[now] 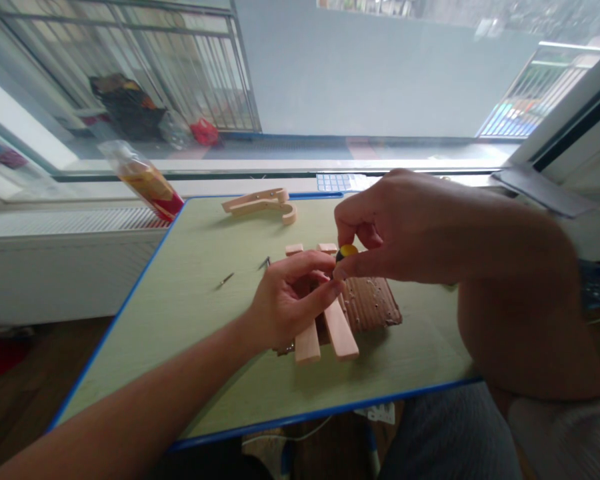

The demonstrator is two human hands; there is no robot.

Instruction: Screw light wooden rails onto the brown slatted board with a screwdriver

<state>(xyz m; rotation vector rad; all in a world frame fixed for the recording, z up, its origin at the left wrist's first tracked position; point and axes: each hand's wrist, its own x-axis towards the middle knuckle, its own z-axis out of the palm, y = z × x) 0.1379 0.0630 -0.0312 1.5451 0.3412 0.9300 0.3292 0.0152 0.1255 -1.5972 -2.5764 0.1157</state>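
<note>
My right hand [380, 230] is closed on a short screwdriver [349, 252] with a yellow-topped black handle; its shaft is hidden. My left hand [297, 293] is closed just below it, thumb and fingertips meeting by the tool, and what they pinch is hidden. Under my hands are two light wooden pieces [341, 330], side by side on a brown corrugated cardboard piece [375, 303] pitted with small holes. Left of them, a small metal bit or screw [225, 280] lies on the table, and another dark metal piece [265, 263] is beside my left hand.
The pale green table [195, 340] has a blue edge. Curved wooden pieces [263, 202] lie at its far side, near a blue strip [315, 195]. A bottle with a red and yellow label [153, 187] leans beyond the left edge, by a radiator [70, 253] and window.
</note>
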